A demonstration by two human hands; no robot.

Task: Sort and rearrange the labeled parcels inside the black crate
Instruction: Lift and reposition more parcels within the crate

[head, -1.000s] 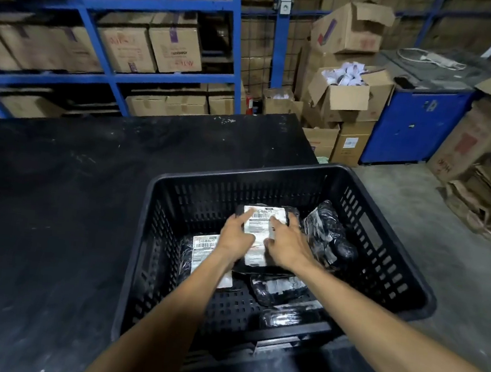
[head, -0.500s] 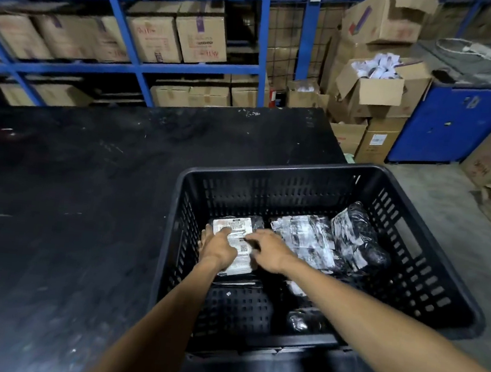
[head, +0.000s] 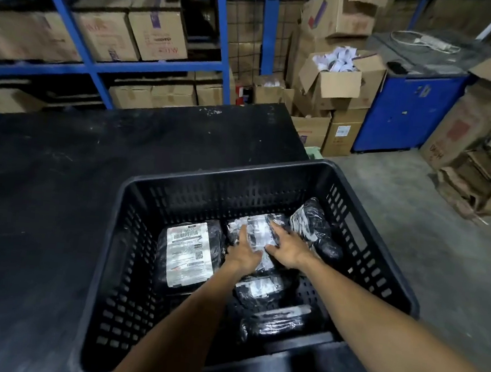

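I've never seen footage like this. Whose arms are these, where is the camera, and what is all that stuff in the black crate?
No machine here: a person wears a camera on the head, looking forward and down, so you see their own two bare arms. There is just this one view. A black crate sits at the edge of a dark table. Inside lie several black plastic-wrapped parcels. The one at the left, the labeled parcel, lies flat with its white label up, untouched. The left hand and right hand both rest on the middle parcel; whether they grip it or just press is unclear. Another, the right parcel, leans by the right wall. Behind stand shelves with cardboard boxes.
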